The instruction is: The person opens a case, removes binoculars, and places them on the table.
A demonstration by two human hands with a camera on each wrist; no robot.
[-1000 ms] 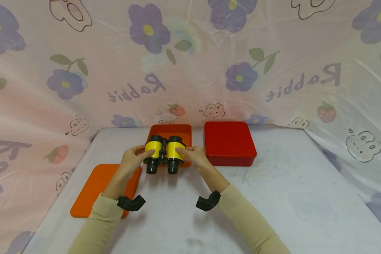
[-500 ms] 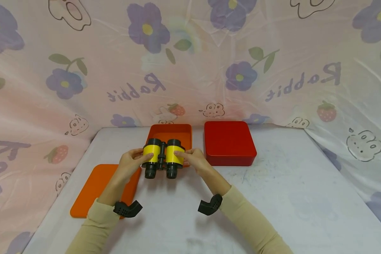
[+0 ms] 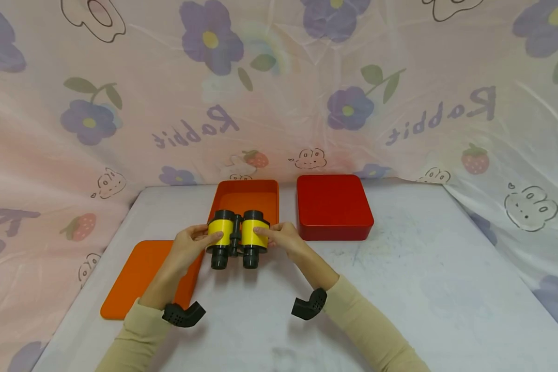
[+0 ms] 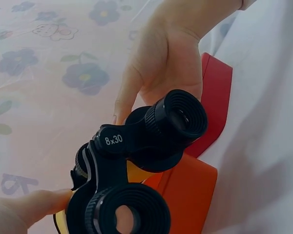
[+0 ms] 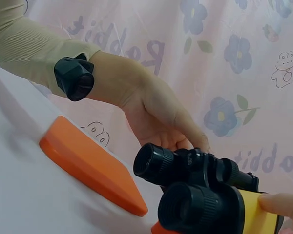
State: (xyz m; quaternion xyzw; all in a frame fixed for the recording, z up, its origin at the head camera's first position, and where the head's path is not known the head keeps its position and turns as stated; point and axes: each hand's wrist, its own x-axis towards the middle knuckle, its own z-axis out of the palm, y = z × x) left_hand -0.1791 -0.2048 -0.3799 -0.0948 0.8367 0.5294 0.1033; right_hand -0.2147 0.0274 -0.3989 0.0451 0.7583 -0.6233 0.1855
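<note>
Between my two hands, raised above the white tabletop (image 3: 418, 289), are the yellow and black binoculars (image 3: 235, 236), their narrow eyepiece ends toward me. My left hand (image 3: 188, 245) pinches one yellow barrel with the thumb on top, and my right hand (image 3: 285, 238) pinches the other the same way. Just behind them sits an open orange box (image 3: 248, 189), its near side hidden by the binoculars; whether they touch it I can't tell. To its right, across a narrow gap, is a red box (image 3: 336, 200), near my right hand. On the left an orange lid (image 3: 135, 279) lies flat, partly under my left forearm (image 3: 160, 289), so that side is crowded. A black wrist camera (image 3: 183, 314) juts from each wrist into the space between my arms.

The table's far edge runs behind both boxes and meets a hanging cloth (image 3: 279, 103); its left edge slants past the lid. Room opens in front of the binoculars, and more widely right of the red box.

On the binoculars' bridge I read "8x30" (image 4: 114, 140). The cloth says "Rabbit" (image 3: 442, 118), mirrored, among purple flowers (image 3: 351, 108).
</note>
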